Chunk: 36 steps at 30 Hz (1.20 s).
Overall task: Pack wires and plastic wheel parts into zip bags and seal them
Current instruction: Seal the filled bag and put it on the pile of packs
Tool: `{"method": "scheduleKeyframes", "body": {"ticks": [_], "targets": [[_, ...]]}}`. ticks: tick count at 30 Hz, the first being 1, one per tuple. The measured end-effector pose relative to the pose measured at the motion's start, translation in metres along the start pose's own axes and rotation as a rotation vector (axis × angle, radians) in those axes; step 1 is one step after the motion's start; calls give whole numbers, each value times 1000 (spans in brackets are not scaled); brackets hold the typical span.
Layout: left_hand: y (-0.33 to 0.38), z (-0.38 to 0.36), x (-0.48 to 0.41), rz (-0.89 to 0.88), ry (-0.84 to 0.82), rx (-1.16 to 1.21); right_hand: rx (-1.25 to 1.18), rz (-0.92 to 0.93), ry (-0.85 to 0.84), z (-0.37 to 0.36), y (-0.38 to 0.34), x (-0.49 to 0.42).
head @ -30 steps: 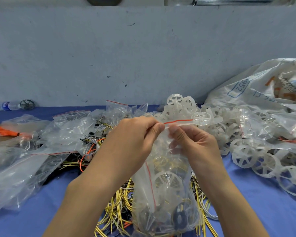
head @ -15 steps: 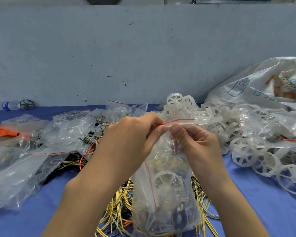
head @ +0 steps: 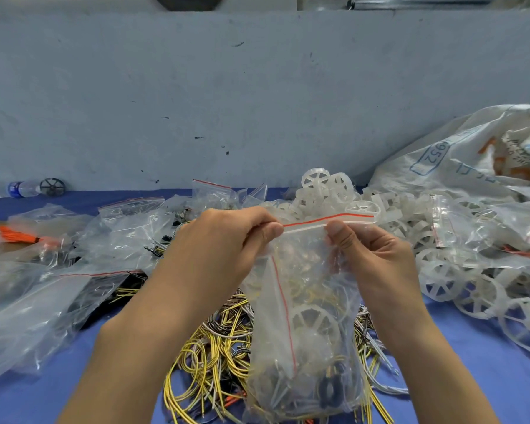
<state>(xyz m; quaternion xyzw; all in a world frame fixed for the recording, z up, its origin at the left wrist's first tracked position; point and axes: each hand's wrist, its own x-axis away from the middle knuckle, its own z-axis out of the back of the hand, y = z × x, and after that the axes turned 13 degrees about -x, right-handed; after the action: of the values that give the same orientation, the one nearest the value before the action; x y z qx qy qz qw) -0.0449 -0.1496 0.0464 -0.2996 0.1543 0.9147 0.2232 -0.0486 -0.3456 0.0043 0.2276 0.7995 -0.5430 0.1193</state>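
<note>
I hold a clear zip bag (head: pixel 306 325) upright over the blue table, filled with wires, a white plastic wheel and a dark part. Its red-lined zip strip (head: pixel 328 221) runs across the top. My left hand (head: pixel 227 240) pinches the strip's left end between thumb and fingers. My right hand (head: pixel 371 255) pinches the strip further right, thumb on the near side. Loose yellow and grey wires (head: pixel 214 356) lie in a heap under the bag. A pile of white plastic wheels (head: pixel 441 270) spreads to the right.
Several zip bags (head: pixel 74 258), some with parts inside, cover the left of the blue table (head: pixel 471 377). A big white printed sack (head: pixel 471 157) lies at the right. Orange wires (head: pixel 16 234) and a water bottle (head: pixel 22 188) sit far left. A grey wall (head: pixel 257 102) closes the back.
My right thumb has slid rightward along the zip strip, away from the left hand, and more of the red-lined strip now shows between the two hands. The left hand has stayed put.
</note>
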Motion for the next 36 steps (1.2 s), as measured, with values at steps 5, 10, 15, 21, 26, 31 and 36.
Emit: {"method": "scheduleKeyframes", "body": {"ticks": [5, 10, 15, 21, 26, 31, 36], "targets": [[-4, 2, 1, 4, 8, 12, -11, -8, -1, 0, -1, 0], [0, 3, 2, -5, 35, -22, 14, 45, -76, 0, -12, -2], [5, 6, 2, -41, 46, -43, 725, 379, -266, 0, -38, -12], [7, 5, 2, -93, 54, 30, 1001, 398, -370, -15, -39, -6], [-18, 13, 7, 17, -114, 350, 962, 406, -363, -10, -39, -9], [-28, 14, 11, 18, -124, 318, 963, 416, -350, -8, -38, -8], [-25, 14, 11, 49, -42, 355, 970, 407, -310, -6, -39, -8]]}}
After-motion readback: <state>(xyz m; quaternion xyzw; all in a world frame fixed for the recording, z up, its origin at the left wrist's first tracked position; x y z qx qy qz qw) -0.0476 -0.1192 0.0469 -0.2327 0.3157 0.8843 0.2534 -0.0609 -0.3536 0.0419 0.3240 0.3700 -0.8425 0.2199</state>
